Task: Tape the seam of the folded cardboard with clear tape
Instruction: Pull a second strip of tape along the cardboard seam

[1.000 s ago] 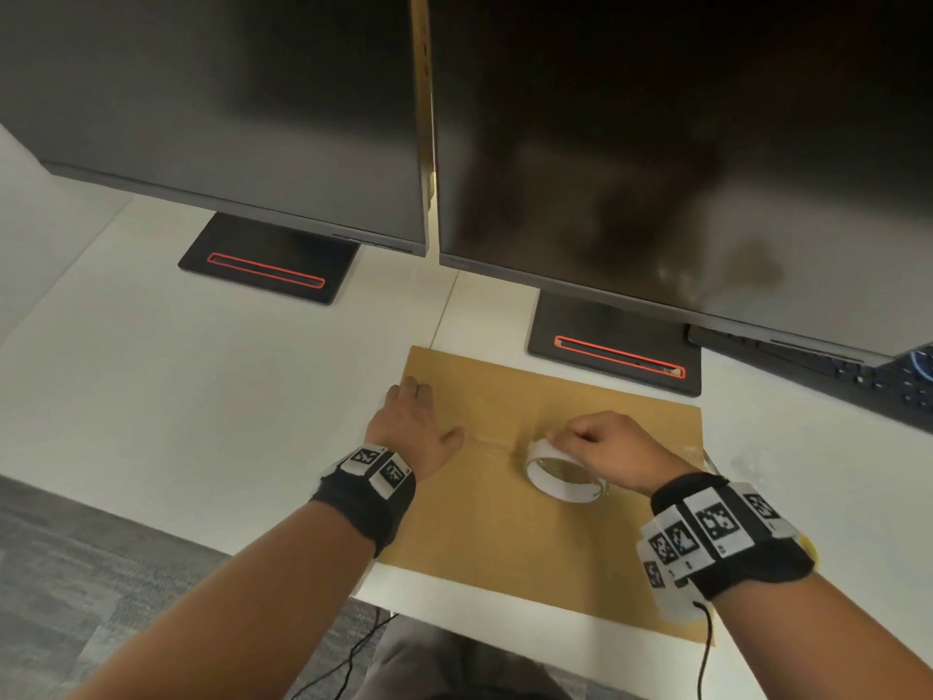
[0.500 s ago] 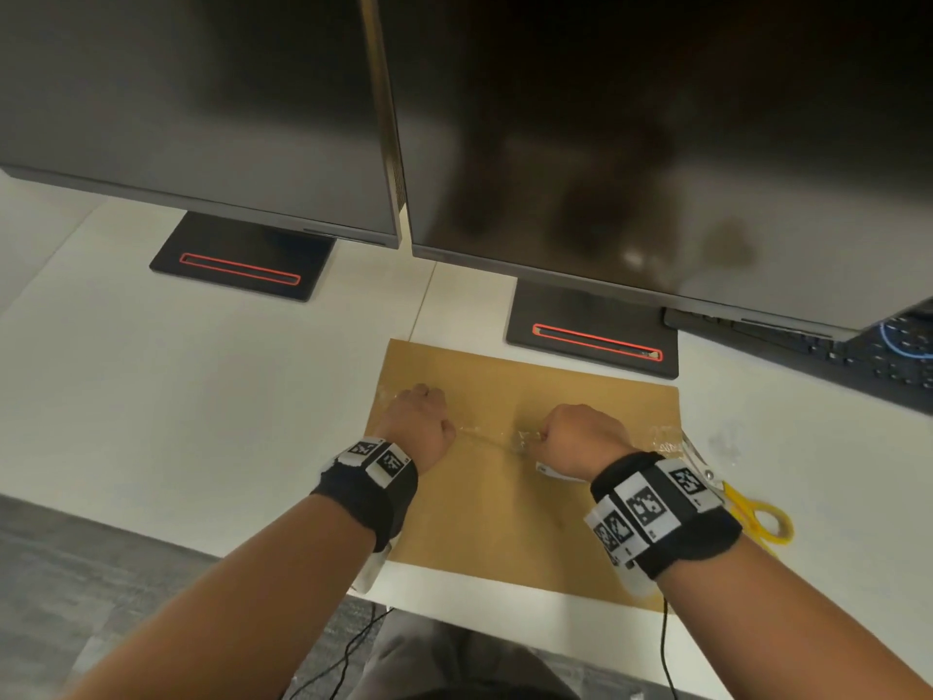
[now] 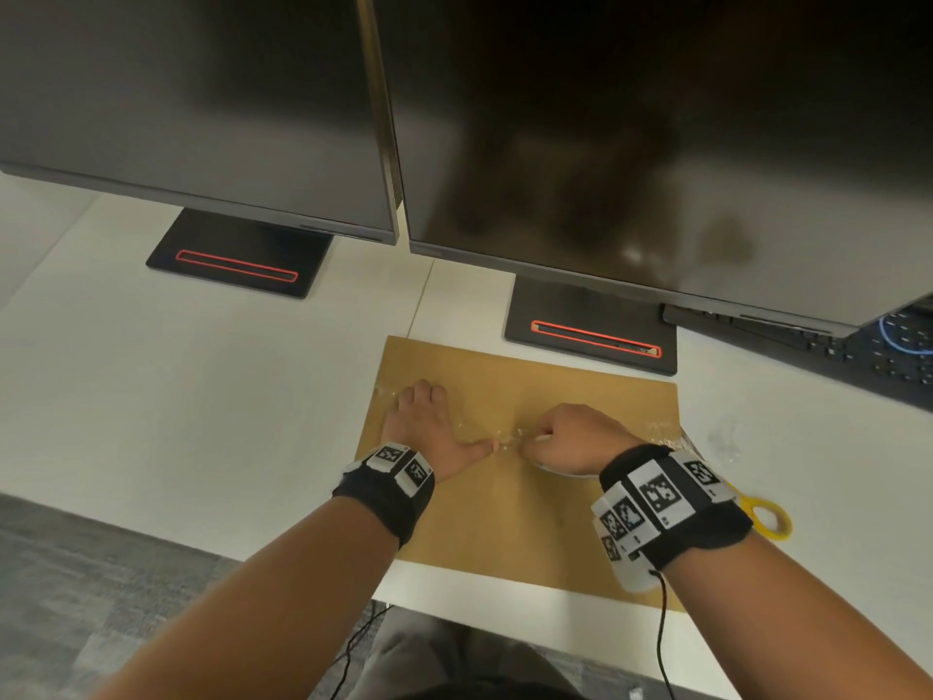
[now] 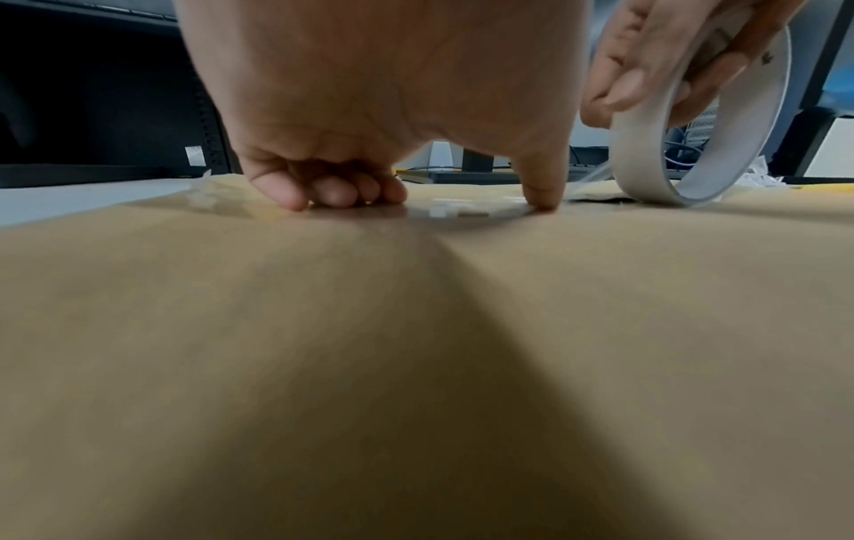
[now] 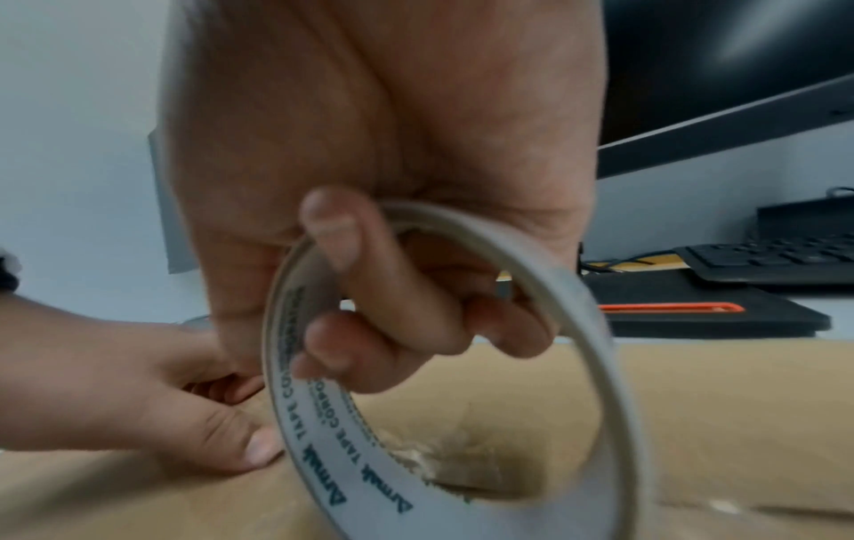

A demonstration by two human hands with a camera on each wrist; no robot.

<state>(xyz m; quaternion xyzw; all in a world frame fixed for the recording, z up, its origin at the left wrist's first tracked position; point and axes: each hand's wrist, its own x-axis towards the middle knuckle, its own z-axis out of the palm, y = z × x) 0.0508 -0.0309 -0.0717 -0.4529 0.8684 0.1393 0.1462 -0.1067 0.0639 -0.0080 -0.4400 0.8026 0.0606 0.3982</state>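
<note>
The flat brown cardboard lies on the white desk near its front edge. My left hand presses fingertips and thumb down on a strip of clear tape laid along the seam. Just right of that thumb, my right hand grips the white tape roll with fingers hooked through its core. The roll stands on edge on the cardboard, and a short clear stretch runs from it to the thumb. In the head view the roll is mostly hidden under the hand.
Two dark monitors on black stands overhang the back of the desk. A black keyboard sits at the right. Yellow-handled scissors and crumpled tape scraps lie at the cardboard's right edge. The desk's front edge is close below.
My right hand has moved left toward the left thumb and tipped the roll up on edge, so the roll is now hidden under it. The left hand stays pressed on the seam.
</note>
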